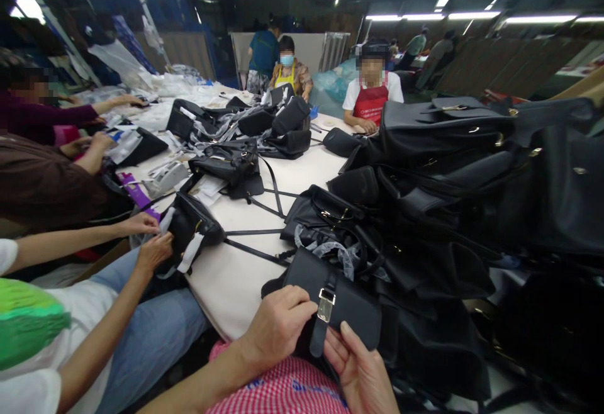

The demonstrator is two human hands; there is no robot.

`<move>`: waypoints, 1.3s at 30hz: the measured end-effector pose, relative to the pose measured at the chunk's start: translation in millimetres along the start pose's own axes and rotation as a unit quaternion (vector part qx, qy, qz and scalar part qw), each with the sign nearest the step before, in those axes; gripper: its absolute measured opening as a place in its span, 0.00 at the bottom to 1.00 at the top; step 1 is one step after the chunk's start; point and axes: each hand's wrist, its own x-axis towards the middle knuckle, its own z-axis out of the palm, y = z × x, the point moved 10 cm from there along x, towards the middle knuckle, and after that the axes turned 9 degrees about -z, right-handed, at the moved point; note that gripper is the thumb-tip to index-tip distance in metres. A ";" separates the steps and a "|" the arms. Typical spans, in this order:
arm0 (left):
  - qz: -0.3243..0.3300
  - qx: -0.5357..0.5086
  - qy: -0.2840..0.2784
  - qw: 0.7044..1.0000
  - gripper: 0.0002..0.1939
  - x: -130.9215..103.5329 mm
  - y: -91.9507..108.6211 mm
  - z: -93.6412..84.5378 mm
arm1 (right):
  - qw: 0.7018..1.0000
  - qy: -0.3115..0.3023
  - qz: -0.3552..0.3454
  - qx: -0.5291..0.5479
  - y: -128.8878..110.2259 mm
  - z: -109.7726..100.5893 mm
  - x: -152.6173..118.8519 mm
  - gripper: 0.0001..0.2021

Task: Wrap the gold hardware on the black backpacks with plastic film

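A small black bag with a flap lies tilted in front of me, close to the table's near edge. Down its front runs a black strap with a shiny gold-coloured buckle. My left hand is closed, thumb and forefinger pinched together at the buckle's left side; what lies between the fingertips is hidden. From below, my right hand grips the flap's lower edge beside the strap end, thumb on top and fingers tucked underneath. A red-and-white checked cloth covers my lap.
Black bags are piled high on the right, with a clear plastic-wrapped strap behind my bag. More bags lie along the white table. At my left a co-worker's hands handle another bag. Other people sit around the table.
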 end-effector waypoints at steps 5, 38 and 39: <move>0.023 0.036 -0.008 0.999 0.15 0.1 3.2 6.6 | 1.000 -0.004 0.000 -0.008 1.6 -1.7 0.2 0.20; 0.119 -0.026 -0.096 0.988 0.12 22.2 2.7 6.9 | 1.000 -0.004 -0.002 -0.029 -1.2 0.9 -5.2 0.25; 0.142 -0.007 -0.101 0.985 0.11 17.1 5.2 8.4 | 1.000 -0.006 -0.002 -0.027 -1.1 1.9 -5.6 0.24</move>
